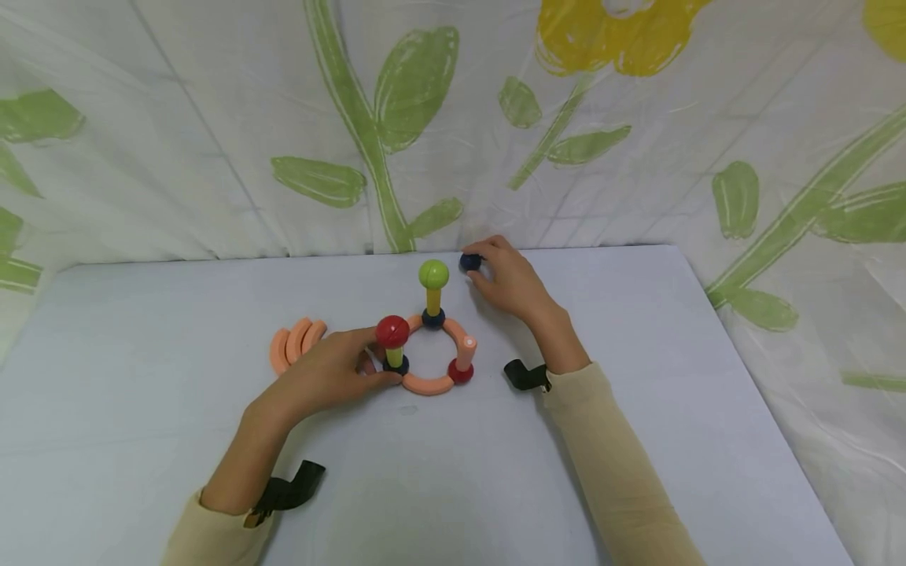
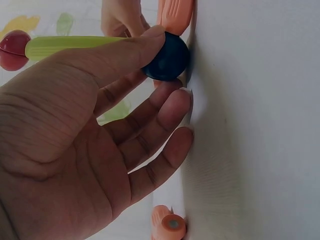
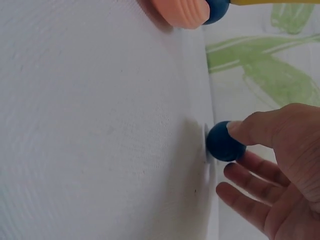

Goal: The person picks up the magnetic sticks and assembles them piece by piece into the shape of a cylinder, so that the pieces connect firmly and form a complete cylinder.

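Note:
At the table's back edge my right hand (image 1: 515,281) pinches a loose dark blue ball (image 3: 224,142) between thumb and fingers; the ball touches the tabletop. My left hand (image 1: 318,379) grips another dark blue ball (image 2: 171,59) at the left corner of a ring of curved orange pieces (image 1: 428,385). From that ball rises a light green rod (image 1: 394,357) topped by a red ball (image 1: 392,331). A yellow rod (image 1: 433,300) with a green ball (image 1: 434,273) stands at the ring's back. On the right, a red ball (image 1: 461,372) carries an upright pink rod (image 1: 466,352).
Several loose curved orange pieces (image 1: 297,339) lie side by side left of the ring, partly behind my left hand. The white tabletop (image 1: 425,479) ends at a light curtain (image 1: 248,118) printed with green leaves and yellow flowers. Each wrist wears a black camera mount (image 1: 292,489).

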Demonstrator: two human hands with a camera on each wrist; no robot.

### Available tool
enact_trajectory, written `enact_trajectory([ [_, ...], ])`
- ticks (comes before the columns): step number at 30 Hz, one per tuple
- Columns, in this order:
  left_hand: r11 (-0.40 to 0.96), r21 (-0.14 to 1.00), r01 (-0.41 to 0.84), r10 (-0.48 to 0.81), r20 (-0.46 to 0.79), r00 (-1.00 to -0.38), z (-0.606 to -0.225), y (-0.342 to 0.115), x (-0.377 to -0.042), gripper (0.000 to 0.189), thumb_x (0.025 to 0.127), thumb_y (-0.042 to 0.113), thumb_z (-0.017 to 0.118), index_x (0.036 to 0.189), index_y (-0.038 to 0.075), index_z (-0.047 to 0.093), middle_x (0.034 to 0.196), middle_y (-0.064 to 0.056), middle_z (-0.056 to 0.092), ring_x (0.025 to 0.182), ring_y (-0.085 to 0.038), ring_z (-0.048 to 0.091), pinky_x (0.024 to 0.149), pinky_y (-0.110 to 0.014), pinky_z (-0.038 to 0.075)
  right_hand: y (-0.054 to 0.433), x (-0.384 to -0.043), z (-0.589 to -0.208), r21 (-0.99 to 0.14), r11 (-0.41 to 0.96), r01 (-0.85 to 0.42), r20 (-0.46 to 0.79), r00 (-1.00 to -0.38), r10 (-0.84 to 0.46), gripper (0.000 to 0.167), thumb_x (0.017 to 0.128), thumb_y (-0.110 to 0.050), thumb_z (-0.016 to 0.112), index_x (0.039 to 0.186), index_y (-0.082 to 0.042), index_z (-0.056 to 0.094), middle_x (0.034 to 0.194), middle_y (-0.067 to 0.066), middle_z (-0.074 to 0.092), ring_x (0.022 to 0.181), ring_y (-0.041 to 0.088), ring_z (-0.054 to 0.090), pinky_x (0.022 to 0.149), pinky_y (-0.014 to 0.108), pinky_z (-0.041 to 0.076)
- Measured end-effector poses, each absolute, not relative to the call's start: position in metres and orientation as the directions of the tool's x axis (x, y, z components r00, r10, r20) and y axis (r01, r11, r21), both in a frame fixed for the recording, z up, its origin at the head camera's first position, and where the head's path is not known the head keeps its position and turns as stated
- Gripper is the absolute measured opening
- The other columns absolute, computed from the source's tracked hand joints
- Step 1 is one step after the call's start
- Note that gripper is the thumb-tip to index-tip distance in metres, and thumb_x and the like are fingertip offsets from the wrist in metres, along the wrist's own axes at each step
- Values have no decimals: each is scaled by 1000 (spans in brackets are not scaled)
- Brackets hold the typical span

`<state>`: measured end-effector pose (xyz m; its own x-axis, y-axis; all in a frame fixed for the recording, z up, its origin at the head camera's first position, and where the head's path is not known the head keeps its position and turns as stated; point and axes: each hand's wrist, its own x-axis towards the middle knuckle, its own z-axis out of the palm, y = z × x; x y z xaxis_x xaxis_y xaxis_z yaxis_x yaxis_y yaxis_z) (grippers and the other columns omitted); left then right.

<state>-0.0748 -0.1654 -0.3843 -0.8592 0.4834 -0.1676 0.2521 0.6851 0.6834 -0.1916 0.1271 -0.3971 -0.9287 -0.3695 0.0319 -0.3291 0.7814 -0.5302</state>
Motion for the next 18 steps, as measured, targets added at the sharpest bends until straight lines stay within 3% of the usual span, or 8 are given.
enact_trajectory([
  [8,684,676,273,498,-158,-853,-385,-164,-72,28,88,30,88,107,22,69,85,8,68,82,-11,61,75,-26,50,128,-193,-399,-553,761,-339,61,-928,-369,37,101,-9,69,137,-3,65,140,18,62,126,34,65,110,46,53],
  [18,700,671,243,485,-196,-852,-384,-161,-71,30,86,29,90,107,24,69,87,10,70,85,-10,63,80,-28,53,127,-193,-399,-543,769,-336,35,-925,-379,33,100,-10,72,132,-4,67,137,17,63,124,33,65,109,47,52],
])
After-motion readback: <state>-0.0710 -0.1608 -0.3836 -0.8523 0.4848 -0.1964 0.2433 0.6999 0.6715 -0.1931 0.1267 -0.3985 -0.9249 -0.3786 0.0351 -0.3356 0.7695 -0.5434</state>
